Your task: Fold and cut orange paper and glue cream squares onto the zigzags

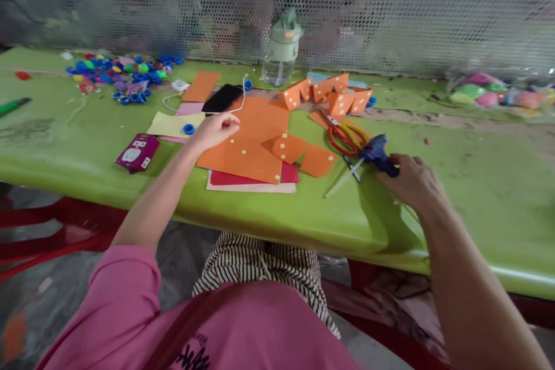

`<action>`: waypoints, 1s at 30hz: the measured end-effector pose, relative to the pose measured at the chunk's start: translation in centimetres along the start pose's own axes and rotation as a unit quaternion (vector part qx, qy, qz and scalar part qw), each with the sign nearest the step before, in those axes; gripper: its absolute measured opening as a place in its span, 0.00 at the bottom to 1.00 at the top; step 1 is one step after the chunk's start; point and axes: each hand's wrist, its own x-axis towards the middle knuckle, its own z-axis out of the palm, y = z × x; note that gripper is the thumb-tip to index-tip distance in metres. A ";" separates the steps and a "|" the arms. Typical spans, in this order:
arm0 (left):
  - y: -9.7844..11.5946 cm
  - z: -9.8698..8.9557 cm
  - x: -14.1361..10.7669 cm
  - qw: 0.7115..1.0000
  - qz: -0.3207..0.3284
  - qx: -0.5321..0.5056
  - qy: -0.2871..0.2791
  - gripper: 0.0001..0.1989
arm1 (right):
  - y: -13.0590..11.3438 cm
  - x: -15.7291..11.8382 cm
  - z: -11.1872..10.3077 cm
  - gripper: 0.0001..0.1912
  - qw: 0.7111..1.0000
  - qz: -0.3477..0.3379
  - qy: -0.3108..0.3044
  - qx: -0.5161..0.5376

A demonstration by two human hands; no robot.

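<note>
In our right grip (pixel 414 179) we have a blue glue gun (pixel 376 152), fingers closed around its handle, just above the green desk (pixel 485 185). Our left grip (pixel 217 130) is over a large orange sheet (pixel 260 127), fingers curled in and thumb near the forefinger; we cannot tell whether they pinch anything small. Beyond the left grip and to its right stands a bottle (pixel 281 49) with a pale green lid, a straw showing through its clear lower part. Beyond the right grip and farther right, a clear plastic bag (pixel 498 92) holds pink, green and orange pieces. The gun's long axis slants: from the right grip's left side its white glue stick (pixel 340 183) points left and toward us, while the other end points away and rightward; its nozzle is blurred. Orange-handled scissors (pixel 342 140) lie just left of the gun.
</note>
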 end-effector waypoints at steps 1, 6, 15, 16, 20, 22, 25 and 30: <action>0.3 0.5 0.1 1.000 0.010 0.002 -0.024 0.10 | -0.2 0.3 -0.4 0.24 0.999 0.020 -0.026 0.016; 3.5 3.0 1.0 0.992 0.058 0.031 -0.105 0.19 | -1.2 0.8 -1.1 0.25 0.994 0.037 -0.039 0.094; 9.7 6.2 2.7 0.975 0.164 0.078 -0.127 0.24 | -1.4 -6.7 -2.7 0.16 0.931 0.049 0.013 0.362; 10.6 6.6 3.0 0.971 0.173 0.097 -0.134 0.22 | -1.8 -8.0 -2.6 0.17 0.916 0.031 -0.012 0.399; 14.1 7.7 4.0 0.948 0.182 0.160 -0.207 0.19 | -3.6 -11.6 -1.8 0.21 0.885 -0.020 -0.101 0.454; 15.4 7.9 4.4 0.936 0.176 0.174 -0.251 0.18 | -4.2 -12.2 -1.5 0.22 0.910 -0.030 -0.091 0.402; 16.1 7.8 4.7 0.925 0.158 0.194 -0.287 0.18 | -4.9 -12.1 -1.1 0.21 0.933 -0.061 -0.069 0.347; 15.9 7.5 4.9 0.922 0.137 0.209 -0.295 0.19 | -6.0 -11.6 -0.6 0.15 0.947 -0.098 -0.042 0.302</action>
